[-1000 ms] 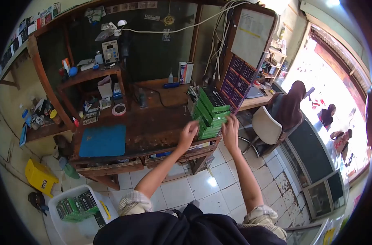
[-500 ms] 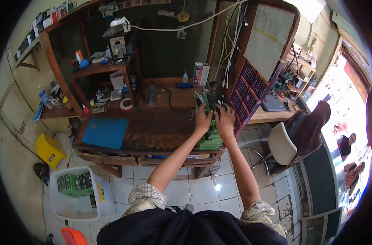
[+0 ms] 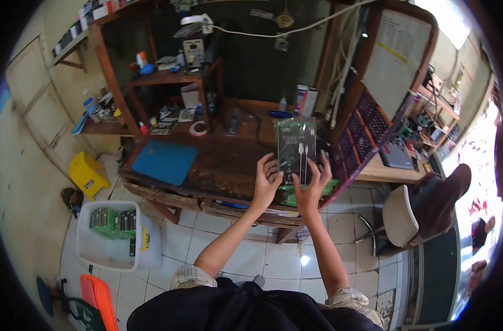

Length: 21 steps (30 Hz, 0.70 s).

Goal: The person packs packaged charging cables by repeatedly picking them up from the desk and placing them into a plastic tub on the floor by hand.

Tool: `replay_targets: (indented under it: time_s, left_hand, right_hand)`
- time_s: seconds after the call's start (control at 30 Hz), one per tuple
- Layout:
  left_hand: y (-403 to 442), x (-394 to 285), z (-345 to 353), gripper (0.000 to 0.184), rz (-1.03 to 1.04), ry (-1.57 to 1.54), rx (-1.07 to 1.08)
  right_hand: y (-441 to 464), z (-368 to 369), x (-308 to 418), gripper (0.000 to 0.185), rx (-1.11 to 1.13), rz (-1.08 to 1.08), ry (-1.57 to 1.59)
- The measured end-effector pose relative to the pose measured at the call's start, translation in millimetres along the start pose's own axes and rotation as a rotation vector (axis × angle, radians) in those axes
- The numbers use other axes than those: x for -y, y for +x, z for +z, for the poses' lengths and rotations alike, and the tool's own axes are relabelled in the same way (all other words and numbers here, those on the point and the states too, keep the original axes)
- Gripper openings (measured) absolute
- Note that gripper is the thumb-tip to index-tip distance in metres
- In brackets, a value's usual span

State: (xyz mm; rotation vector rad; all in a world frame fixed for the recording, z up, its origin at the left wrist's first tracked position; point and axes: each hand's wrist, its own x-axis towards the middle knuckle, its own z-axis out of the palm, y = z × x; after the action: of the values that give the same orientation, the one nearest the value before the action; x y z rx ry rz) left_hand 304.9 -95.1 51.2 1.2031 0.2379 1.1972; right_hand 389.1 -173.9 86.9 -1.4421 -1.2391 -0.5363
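Note:
Upright over the right end of the wooden desk (image 3: 229, 160) stands a black-and-green packaged charging cable (image 3: 297, 138), its clear wrap shining and a white cable pictured on the front. My left hand (image 3: 267, 183) grips its lower left edge with fingers curled around it. On the lower right side, my right hand (image 3: 312, 190) holds it with thumb and fingers. More green packs (image 3: 331, 188) lie on the desk just under and behind my right hand. Whether other packs are behind the front one is hidden.
A white plastic bin (image 3: 83, 245) on the floor at left holds similar packs (image 3: 113, 220). Near it are a yellow stool (image 3: 90, 175) and an orange lid (image 3: 99, 300). The desk carries a blue mat (image 3: 164, 161) and a tape roll (image 3: 198, 128). An office chair (image 3: 399, 212) stands at right.
Both hands were on top of a row of green packs; now they hold a pack upright, facing me. The camera view has shifted, moving the room right and down.

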Motion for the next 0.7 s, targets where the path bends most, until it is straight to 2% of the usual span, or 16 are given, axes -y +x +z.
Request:
replay_targets:
  time_s: [0.07,0.17,0.23,0.27,0.37,0.47,0.5,0.53,0.57,0.6,0.63,0.67,0.7]
  left_hand:
    - [-20.8,-19.6,-25.1,0.051,-0.005,0.023,-0.056]
    - [-54.2,-54.0,-69.0,0.051,-0.021,0.109,-0.061]
    - [-78.5,-78.3,-96.1,0.051,0.009,0.14,-0.117]
    - [-89.8,-89.7,-108.7,0.05,0.03,0.158,-0.144]
    - [-128.7,-112.8,-155.9,0.049,0.12,0.228,-0.28]
    - [-170.1,-149.1,-204.1,0.048,0.164,0.253,-0.416]
    - [-186.7,-159.2,-222.5,0.049,0.169,0.246,-0.463]
    - [-201.9,-170.4,-240.7,0.05,0.178,0.237,-0.507]
    - [-218.1,-181.8,-257.6,0.05,0.195,0.249,-0.545]
    - [-236.6,-191.9,-273.2,0.052,0.18,0.287,-0.598]
    - [-254.7,-202.5,-288.1,0.054,0.16,0.324,-0.649]
    - [-284.3,-226.0,-316.2,0.057,0.175,0.528,-0.813]
    - [-295.0,-239.2,-332.3,0.057,0.242,0.58,-0.854]
  right_hand:
    - [-1.7,5.8,18.6,0.064,0.033,0.011,0.116]
    - [-4.1,26.9,51.7,0.071,0.157,0.084,0.289]
    - [-10.6,48.1,80.7,0.076,0.303,0.283,0.727]
    - [-16.1,58.7,96.0,0.076,0.327,0.269,0.755]
    - [-50.2,96.3,142.7,0.073,0.493,0.447,1.087]
    - [-96.1,126.2,206.9,0.064,0.628,0.441,1.075]
    - [-121.8,145.7,216.6,0.058,0.648,0.358,0.975]
    - [-139.3,155.3,236.6,0.058,0.685,0.345,1.002]
    - [-155.6,162.9,258.4,0.056,0.733,0.422,1.039]
    - [-170.5,168.6,280.5,0.054,0.782,0.504,1.068]
    - [-183.0,174.0,302.7,0.048,0.782,0.491,1.071]
    - [-207.3,184.7,339.0,0.041,0.854,0.476,1.051]
    - [-218.9,189.6,356.0,0.039,0.885,0.458,1.04]
